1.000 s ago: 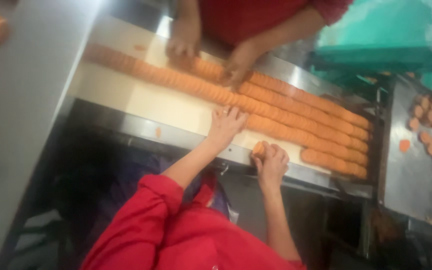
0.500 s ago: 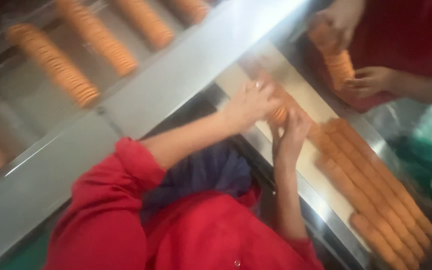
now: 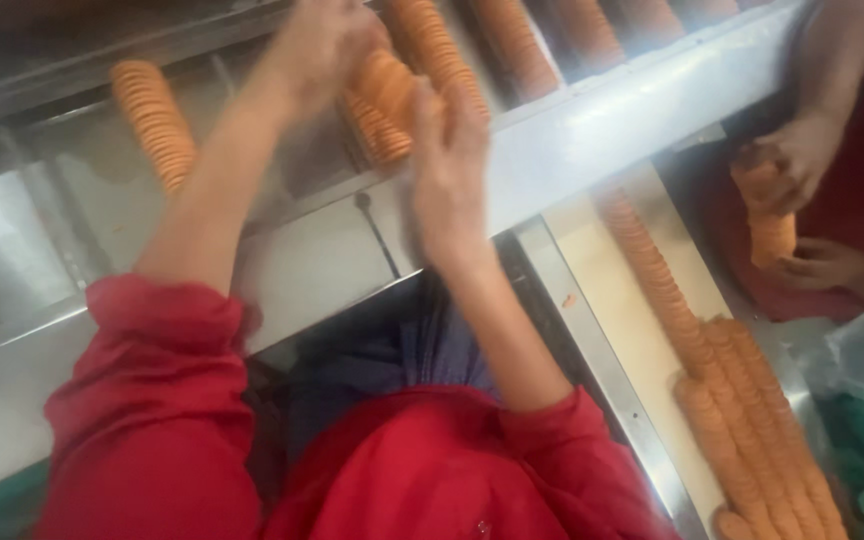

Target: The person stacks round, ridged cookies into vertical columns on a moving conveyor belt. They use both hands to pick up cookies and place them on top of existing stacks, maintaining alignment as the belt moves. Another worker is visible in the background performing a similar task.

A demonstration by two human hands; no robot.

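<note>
Both hands press a short stack of round orange biscuits [image 3: 384, 95] between them over the metal channels at twelve o'clock: left hand [image 3: 317, 45] on its far end, right hand [image 3: 449, 165] closed against the near end. At three o'clock, a co-worker's hand [image 3: 797, 160] grips another stack [image 3: 770, 225].

- Red sleeves [image 3: 152, 400], loose and pushed up above the forearms (fabric bunched at both elbows).
- Dark blue garment [image 3: 392, 360] visible beneath.
- Hands bare.
</note>
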